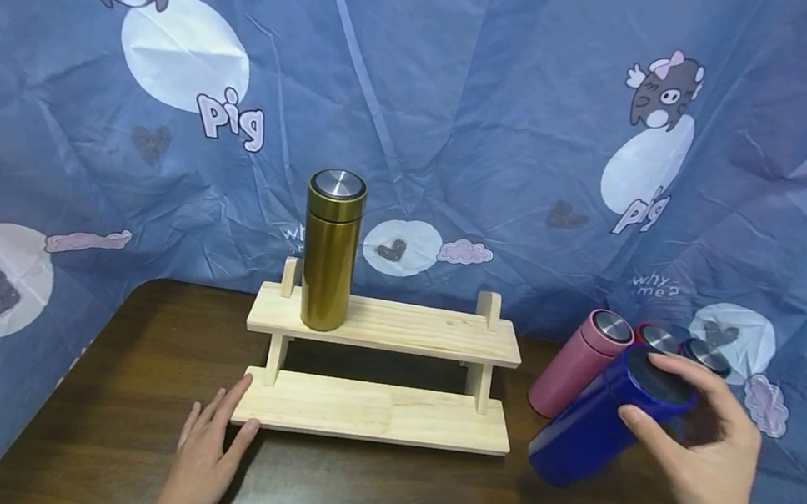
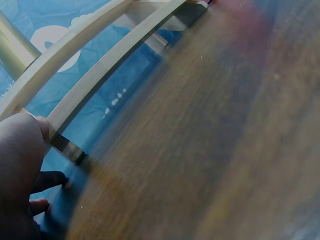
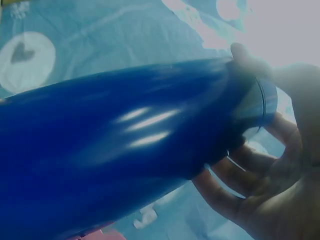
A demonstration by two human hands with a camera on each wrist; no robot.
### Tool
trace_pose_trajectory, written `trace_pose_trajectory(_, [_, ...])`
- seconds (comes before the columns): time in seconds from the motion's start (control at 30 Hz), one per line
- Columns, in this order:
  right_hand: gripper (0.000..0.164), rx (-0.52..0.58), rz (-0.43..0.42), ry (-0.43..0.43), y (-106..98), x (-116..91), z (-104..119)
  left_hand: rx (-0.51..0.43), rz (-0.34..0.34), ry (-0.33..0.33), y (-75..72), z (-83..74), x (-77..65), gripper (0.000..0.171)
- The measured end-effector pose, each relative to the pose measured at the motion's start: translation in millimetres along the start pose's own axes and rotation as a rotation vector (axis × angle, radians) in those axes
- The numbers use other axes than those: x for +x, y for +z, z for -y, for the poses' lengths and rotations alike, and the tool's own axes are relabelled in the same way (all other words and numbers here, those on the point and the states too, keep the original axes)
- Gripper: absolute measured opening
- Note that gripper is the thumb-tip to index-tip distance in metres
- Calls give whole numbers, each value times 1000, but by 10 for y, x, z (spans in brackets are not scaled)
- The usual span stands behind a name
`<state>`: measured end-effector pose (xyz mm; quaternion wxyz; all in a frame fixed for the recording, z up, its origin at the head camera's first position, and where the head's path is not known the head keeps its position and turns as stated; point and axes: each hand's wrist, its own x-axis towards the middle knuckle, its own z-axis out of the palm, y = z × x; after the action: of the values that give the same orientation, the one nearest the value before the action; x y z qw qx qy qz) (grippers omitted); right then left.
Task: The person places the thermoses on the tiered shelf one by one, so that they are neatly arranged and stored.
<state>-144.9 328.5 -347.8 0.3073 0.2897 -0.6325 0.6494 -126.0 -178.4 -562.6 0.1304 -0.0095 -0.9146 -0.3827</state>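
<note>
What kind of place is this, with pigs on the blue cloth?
Probably an indoor tabletop setup, though the rest of the room doesn't show. The clues are the dark wooden table, the blue pig-print cloth behind it, and the small wooden shelf standing on the table.

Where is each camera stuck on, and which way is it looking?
Head: worn on the head, looking forward and down at the wooden rack; the left hand and right hand show.
Left wrist: worn there, looking across the brown table, with the rack slanting past; part of the left hand shows.
Right wrist: worn there, looking along the blue bottle; the right hand shows.
Shared: the head and right wrist views both show the blue bottle.
</note>
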Motion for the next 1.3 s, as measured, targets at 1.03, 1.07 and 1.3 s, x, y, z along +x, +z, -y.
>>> trace_pose_trajectory(1.03, [62,-166,9,66,1055,253,-183,-7,0,-5,2,1,25,63])
trace_pose_trajectory(1.07, [62,-166,7,74,1081,281,-197,-8,1,-6,3,3,25,63])
trace_pose_trajectory(1.3, [62,-218,8,63,1251,469,-291,-16,-1,2,11,12,16,63])
